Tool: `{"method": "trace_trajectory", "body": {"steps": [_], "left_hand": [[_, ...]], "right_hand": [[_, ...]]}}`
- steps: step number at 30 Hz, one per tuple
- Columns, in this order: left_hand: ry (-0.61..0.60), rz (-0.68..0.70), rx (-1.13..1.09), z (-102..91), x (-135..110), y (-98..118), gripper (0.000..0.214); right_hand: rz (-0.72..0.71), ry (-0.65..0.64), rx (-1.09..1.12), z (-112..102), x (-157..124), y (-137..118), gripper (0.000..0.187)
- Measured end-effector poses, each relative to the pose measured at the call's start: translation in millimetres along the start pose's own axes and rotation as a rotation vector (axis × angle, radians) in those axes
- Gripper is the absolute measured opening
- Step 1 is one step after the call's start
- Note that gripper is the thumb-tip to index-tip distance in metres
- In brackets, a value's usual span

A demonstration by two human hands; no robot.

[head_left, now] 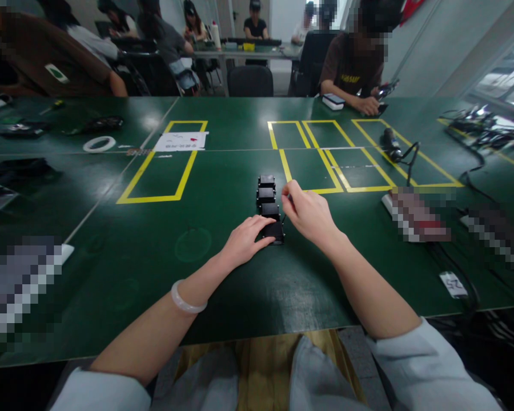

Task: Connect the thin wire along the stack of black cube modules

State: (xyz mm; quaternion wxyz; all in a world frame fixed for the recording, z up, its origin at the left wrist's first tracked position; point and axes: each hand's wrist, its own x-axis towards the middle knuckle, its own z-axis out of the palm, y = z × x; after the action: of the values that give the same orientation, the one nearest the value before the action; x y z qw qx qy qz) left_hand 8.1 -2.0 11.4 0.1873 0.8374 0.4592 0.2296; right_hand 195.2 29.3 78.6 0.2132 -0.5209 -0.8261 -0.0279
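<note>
Several small black blocks stand in a row running away from me, with shiny bits like screw heads along their sides. My left hand has its thumb and fingers around the nearest black block, which rests on the green table. Just right of the row, my right hand is closed in a pinch. A thin dark piece shows below its fingers, close to the nearest blocks, but its kind cannot be made out. Farther along the row are another black block and the farthest block.
Yellow tape outlines rectangles on the table. A paper sheet and a white tape roll lie at the left. Blurred devices, a black cylinder and cables are at the right. People sit across the table.
</note>
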Motion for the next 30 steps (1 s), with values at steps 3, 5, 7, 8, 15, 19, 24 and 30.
{"method": "trace_trajectory", "body": {"steps": [3, 5, 7, 8, 15, 19, 24, 30], "left_hand": [[0.0, 0.002, 0.007, 0.7, 0.0, -0.5, 0.038], [0.002, 0.008, 0.008, 1.3, 0.0, -1.1, 0.038], [0.009, 0.016, 0.004, 1.7, -0.1, -1.7, 0.037], [0.011, 0.018, 0.003, 1.8, -0.1, -1.9, 0.038], [0.005, 0.008, 0.012, 0.8, 0.1, -1.9, 0.038], [0.003, 0.011, 0.006, 0.6, 0.0, -1.4, 0.039], [0.001, 0.007, 0.015, 0.6, 0.0, -1.0, 0.039], [0.004, 0.012, 0.009, 0.7, 0.1, -1.3, 0.038]], "right_hand": [[0.004, 0.009, -0.004, 1.1, -0.1, 0.8, 0.031], [0.016, 0.012, -0.008, 2.0, 0.2, 1.4, 0.029], [0.02, 0.012, -0.01, 2.2, 0.5, 1.9, 0.027], [0.017, 0.013, -0.009, 2.0, 0.5, 2.0, 0.027], [0.023, 0.004, -0.007, 1.3, 0.0, 1.9, 0.034], [0.03, 0.002, -0.019, 1.2, 0.5, 1.9, 0.027], [-0.005, 0.014, 0.002, 1.0, -0.3, 1.8, 0.031], [0.007, 0.019, -0.02, 3.0, 0.2, 2.1, 0.028]]}}
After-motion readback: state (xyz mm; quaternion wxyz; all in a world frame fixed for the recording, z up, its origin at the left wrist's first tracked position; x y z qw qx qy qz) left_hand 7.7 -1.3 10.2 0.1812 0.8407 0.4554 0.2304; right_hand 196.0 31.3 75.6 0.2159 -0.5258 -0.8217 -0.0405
